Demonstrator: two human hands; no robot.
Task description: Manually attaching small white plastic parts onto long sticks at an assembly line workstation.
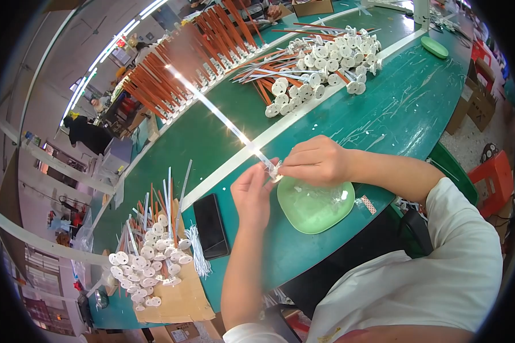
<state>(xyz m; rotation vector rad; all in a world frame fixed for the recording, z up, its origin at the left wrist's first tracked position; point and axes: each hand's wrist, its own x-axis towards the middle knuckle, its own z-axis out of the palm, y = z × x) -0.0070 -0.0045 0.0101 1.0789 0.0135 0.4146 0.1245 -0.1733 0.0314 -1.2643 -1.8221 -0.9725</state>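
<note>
Both hands meet in front of me at the near end of a long thin stick [226, 121] that shines bright white along its length and points away to the upper left. My left hand [252, 188] pinches the stick's lower end from the left. Against a small white piece [276, 171] at that end, the fingers of my right hand [317, 160] are pressed together. Fingers cover much of this piece. Just below the right hand lies a light green dish [316, 207] with small clear bits in it.
A black phone [211, 226] and a bundle of white strings [197, 251] lie left of my left forearm. Sticks with white round bases fill a pile on cardboard [177, 297] and another pile [326, 63] farther off. Upright orange sticks [154, 80] line the far side.
</note>
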